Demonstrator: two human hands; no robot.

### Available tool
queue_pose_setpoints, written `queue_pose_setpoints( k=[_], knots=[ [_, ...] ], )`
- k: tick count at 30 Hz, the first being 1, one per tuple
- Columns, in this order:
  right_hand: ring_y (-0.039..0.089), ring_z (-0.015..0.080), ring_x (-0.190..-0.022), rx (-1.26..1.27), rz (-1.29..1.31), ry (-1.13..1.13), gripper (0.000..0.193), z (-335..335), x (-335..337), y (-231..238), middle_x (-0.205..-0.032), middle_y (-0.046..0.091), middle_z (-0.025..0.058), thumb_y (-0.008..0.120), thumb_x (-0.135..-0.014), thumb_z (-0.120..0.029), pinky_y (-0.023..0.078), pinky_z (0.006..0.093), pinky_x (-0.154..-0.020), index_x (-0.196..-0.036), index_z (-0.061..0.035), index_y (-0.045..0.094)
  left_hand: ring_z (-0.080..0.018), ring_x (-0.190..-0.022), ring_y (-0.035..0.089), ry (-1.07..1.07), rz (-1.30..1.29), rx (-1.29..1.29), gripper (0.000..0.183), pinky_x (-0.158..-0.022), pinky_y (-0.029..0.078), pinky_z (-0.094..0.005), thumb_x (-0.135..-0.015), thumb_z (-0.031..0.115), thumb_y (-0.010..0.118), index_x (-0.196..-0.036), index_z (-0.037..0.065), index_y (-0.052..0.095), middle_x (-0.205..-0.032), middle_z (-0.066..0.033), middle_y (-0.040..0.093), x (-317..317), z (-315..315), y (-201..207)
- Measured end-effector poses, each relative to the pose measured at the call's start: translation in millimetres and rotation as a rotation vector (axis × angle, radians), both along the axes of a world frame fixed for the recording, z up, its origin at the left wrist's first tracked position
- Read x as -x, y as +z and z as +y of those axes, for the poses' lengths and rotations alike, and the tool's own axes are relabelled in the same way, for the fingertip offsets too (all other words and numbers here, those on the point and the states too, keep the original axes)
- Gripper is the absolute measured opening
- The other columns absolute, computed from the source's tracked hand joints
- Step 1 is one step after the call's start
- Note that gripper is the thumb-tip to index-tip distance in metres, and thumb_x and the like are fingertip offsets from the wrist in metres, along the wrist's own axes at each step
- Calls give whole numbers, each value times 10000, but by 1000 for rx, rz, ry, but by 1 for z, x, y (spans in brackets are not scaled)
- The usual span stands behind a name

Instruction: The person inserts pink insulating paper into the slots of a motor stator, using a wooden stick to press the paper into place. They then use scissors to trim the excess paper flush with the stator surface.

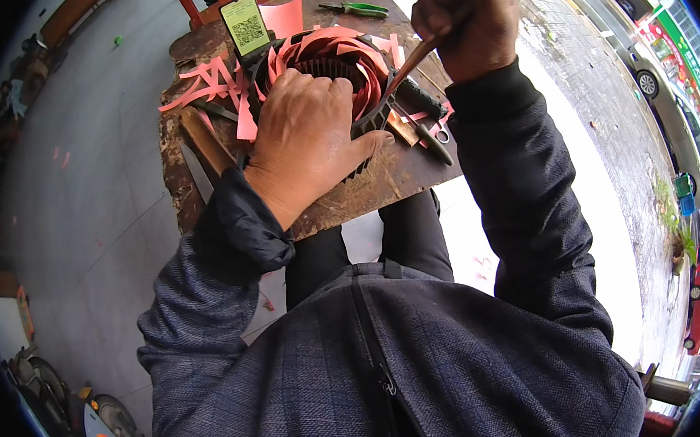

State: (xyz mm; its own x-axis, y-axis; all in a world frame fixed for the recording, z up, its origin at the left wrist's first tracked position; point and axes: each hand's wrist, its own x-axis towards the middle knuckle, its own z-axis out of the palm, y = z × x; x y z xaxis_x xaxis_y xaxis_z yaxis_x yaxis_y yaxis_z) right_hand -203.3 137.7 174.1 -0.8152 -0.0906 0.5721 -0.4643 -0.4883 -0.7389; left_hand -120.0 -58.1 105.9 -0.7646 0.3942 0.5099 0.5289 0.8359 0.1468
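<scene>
I have the left hand (309, 135) out in front of the torso (322, 371), its back turned up toward me, knuckles pointing forward, the thumb (371, 144) stretched out to the right; its fingertips are hidden from me. The left wrist (271, 196) shows bare beyond a bunched cuff (243, 228), and the left forearm (194, 290) slants forward and inward. I see the right hand (470, 21) farther forward, its fingers (433, 1) curled into a fist. The right forearm (521, 178) reaches almost straight ahead, sleeved to the wrist.
</scene>
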Motion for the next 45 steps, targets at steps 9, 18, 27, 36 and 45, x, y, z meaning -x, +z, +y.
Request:
queue_pose_setpoints(
  k=[9,18,27,36,45],
  knots=[
    [480,151,-471,-90,-102,52,200,-11,21,4,-679,484,25,636,-978,-200,424,301,-416,-1095,-52,569,-378,-955,674,59,57,-125,600,-897,521,-492,-796,417,922,-1103,39,572,-977,-156,656,3,10,-11],
    [519,109,-446,-194,-302,13,185,-38,-6,-19,-651,592,8,754,-964,-154,435,277,-427,-999,-19,632,-331,-843,681,-11,74,-124,456,-839,487,-453,-809,347,901,-1021,61,616,-837,-102,671,2,9,-18],
    [690,219,-682,-651,-176,124,462,-36,6,-8,-738,682,90,593,-1097,-404,565,360,-721,-794,-61,652,-370,-873,687,-76,57,-208,473,-804,523,-490,-780,363,927,-1007,66,637,-862,-115,703,3,3,-20],
    [518,174,-611,-253,-24,386,451,-47,-32,-29,-727,483,33,624,-1102,-465,552,394,-667,-947,-45,577,-360,-1200,651,-233,242,-204,665,-1245,383,-564,-733,493,939,-1176,56,704,-1079,-129,699,14,-49,-25],
    [492,169,-576,-4,90,186,425,-48,-56,-69,-704,480,8,552,-1123,-528,534,420,-643,-1063,-117,641,-278,-819,656,-272,323,-394,490,-1092,494,-510,-651,446,979,-866,114,691,-786,-38,609,24,-43,-41]
  ],
)
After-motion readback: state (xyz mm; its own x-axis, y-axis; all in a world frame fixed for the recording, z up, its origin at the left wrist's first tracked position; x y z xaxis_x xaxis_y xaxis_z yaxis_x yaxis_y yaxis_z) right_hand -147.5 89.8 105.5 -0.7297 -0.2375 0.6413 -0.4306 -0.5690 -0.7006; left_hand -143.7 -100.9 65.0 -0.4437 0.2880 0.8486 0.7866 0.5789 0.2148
